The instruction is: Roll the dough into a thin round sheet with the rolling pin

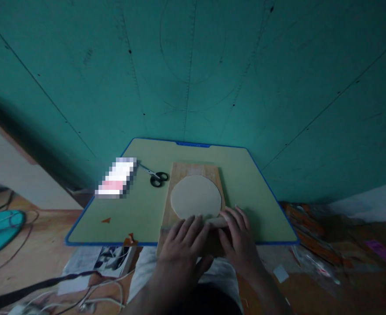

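Observation:
A flat, pale round sheet of dough (196, 197) lies on a wooden board (166, 214). My left hand (183, 245) rests palm down over the board's near part, its fingers stretched out and fingertips touching the dough's near edge. My right hand (239, 232) is at the near right edge, fingers bent and thumb tucked under. Between the hands is a pale rounded roll (217, 222), with the right fingers closed around its right end. Whether the roll is the dough's turned edge or a separate piece I cannot tell.
The board is on a pale green, blue-edged tabletop (252, 188) against a green wall (193, 78). Black-handled scissors (156, 178) lie left of the board, beside a blurred-out phone-like object (116, 179). Orange scraps (106, 220) are near the left front. Cables (94, 299) cross the floor.

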`<action>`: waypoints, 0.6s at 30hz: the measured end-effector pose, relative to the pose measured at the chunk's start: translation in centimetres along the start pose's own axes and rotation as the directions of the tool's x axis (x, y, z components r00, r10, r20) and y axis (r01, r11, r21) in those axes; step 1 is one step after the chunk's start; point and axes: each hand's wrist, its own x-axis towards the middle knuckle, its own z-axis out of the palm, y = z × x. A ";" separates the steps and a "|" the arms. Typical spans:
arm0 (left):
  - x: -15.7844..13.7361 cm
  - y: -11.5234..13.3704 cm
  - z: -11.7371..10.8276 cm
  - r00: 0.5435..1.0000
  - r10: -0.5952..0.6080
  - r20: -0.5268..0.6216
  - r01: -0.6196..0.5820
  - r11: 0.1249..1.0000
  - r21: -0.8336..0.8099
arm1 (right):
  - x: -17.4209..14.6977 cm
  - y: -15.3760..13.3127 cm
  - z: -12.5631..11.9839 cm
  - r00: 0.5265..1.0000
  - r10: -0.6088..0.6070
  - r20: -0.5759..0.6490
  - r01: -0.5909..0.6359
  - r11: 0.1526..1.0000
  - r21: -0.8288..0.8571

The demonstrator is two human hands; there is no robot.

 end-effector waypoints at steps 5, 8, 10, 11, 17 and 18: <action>-1.6 -2.0 -1.2 0.996 -0.085 0.001 0.085 0.995 -0.054 | -0.6 0.0 0.3 0.996 0.014 -0.084 -0.010 0.999 0.049; -3.0 -3.3 -1.6 0.977 -0.211 -0.015 0.210 0.976 -0.056 | -1.0 -0.1 0.5 0.995 0.011 -0.099 -0.003 0.997 0.080; -3.5 -4.2 -1.6 0.962 -0.271 -0.032 0.270 0.962 -0.041 | -1.2 -0.2 0.5 0.994 0.012 -0.108 -0.002 0.996 0.093; -3.6 -4.6 -1.6 0.956 -0.291 -0.032 0.290 0.956 -0.038 | -1.2 -0.2 0.5 0.993 0.011 -0.120 0.000 0.995 0.097; -1.3 -8.1 -1.6 0.910 -0.407 0.080 0.414 0.891 -0.184 | -1.2 -0.3 0.7 0.984 0.001 -0.177 0.017 0.995 0.097; -0.8 -8.7 -1.6 0.898 -0.432 0.081 0.439 0.871 -0.218 | -1.2 -0.2 0.8 0.983 0.003 -0.183 0.014 0.996 0.093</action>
